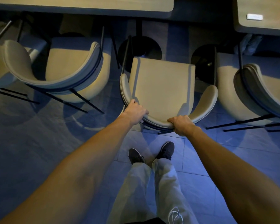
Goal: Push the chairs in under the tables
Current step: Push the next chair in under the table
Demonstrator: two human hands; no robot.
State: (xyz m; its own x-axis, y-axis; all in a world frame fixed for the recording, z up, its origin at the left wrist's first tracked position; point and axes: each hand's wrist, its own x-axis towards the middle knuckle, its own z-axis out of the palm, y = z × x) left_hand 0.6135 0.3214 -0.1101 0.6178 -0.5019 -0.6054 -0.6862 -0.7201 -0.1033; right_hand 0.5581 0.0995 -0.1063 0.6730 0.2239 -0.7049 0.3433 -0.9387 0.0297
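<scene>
Both arms are reaching forward, the left grip (pixel 135 112) and right grip (pixel 182 124) curling closed, knuckles up.

Dim bluish light, deep shadows, wide-angle bending at edges

A single wide-angle view is provided, taken from the person's head and directed forward and steeply downward. The floor (pixel 39 159) directly below is seen close up, with both forearms extended from the lower corners toward the frame centre. The table edge (pixel 81 8) is placed along the top border, farthest from the lens. Straight lines are bowed near the margins. No second view is supplied, so no overlap applies.
</scene>
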